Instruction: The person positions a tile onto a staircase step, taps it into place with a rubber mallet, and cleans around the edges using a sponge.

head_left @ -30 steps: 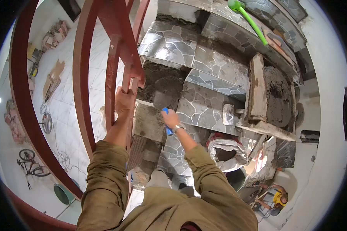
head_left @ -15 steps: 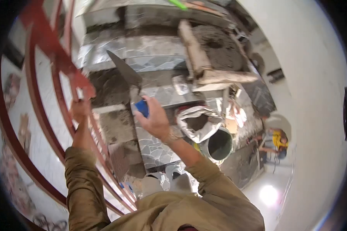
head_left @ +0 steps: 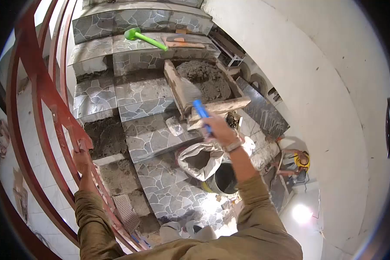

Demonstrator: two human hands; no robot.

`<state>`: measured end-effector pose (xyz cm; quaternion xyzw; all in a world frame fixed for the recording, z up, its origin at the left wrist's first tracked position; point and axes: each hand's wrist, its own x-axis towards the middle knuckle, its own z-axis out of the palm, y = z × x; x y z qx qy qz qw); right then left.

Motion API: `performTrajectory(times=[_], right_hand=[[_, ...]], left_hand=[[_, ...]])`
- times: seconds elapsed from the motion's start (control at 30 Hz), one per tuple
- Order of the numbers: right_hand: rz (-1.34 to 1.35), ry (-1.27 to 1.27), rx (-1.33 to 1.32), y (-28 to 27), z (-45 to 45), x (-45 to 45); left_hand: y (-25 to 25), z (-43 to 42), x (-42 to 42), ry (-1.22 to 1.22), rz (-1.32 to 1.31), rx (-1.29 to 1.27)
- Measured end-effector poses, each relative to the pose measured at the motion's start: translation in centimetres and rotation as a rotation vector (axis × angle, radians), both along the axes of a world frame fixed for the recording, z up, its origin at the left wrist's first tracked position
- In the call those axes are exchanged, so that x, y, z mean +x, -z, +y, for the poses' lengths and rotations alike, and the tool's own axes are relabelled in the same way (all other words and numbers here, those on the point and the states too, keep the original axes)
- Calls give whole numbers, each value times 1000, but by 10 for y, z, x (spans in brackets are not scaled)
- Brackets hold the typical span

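My right hand (head_left: 221, 131) is closed around the blue handle of a trowel (head_left: 201, 111). The trowel's blurred blade reaches over the left part of a wooden box (head_left: 228, 105) of grey wet mortar (head_left: 208, 78); whether it touches the mortar I cannot tell. On the left, my left hand (head_left: 82, 161) is wrapped round part of the red metal railing (head_left: 67, 121). Beside that railing, dark mortar (head_left: 103, 138) covers a bare patch of a stair step. Below my right hand stands an open white sack (head_left: 209, 168) with grey powder in it.
A bucket (head_left: 224, 178) stands beside the sack. On an upper step lie a green mallet (head_left: 147, 39) and an orange float (head_left: 184, 42). Stone-patterned tiles (head_left: 149, 134) cover the steps. A person in a yellow top (head_left: 302, 161) is at lower right, near a bright lamp (head_left: 302, 214).
My right hand has moved right and up with the trowel, from near the bare step to the mortar box. My left hand still holds the railing. The view has shifted, showing more upper steps.
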<state>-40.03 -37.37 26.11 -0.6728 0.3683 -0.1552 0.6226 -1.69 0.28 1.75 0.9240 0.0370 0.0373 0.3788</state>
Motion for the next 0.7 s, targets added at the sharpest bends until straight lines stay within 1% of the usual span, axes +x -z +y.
performTrajectory(times=[0.03,0.1,0.13,0.17,0.2,0.23,0.27,0.33,0.37,0.4,0.43,0.47,0.5,0.53,0.6,0.63,0.67,0.7], right_hand=[[104,45,-122,-13,-15,-17],[179,123,-178,-9,-60,-38],[248,156,-263,-14,-73,-40],[316,184,-347,-17,-87,-39],[294,136,-394,-17,-109,-37],[273,88,-434,-12,-133,-34],[264,-76,-663,-1,-161,-28],[321,-130,-707,11,-185,4],[397,-20,-523,14,-186,23],[394,-155,-777,27,-208,30],[438,-231,-826,36,-222,25],[476,-307,-875,44,-235,21],[447,-241,-683,44,-224,6],[414,-157,-501,42,-211,-9],[133,166,-78,29,-163,-51],[90,180,-74,25,-141,-90],[122,255,-77,54,-144,-138],[186,205,-224,87,-136,-193]], left_hand=[[9,2,3,14,-9,6],[28,6,13,42,-31,18],[19,3,7,40,-31,25],[-3,-1,-5,32,-32,34],[-17,-4,-13,21,-32,46],[-16,-4,-13,-3,-34,47],[-14,-5,-12,-25,-37,50],[-13,-7,-9,-104,-28,82],[-15,-5,-9,-102,-37,109],[-20,-4,-11,-91,-43,134],[-20,-7,-15,-70,-46,162],[-1,-4,-5,-131,-73,209],[-42,-16,-30,-105,-16,254],[-27,-14,-23,-112,-30,243],[10,0,1,-94,-87,206],[22,5,10,-76,-135,179],[31,8,17,-75,-141,169],[35,12,20,-15,-163,180]])
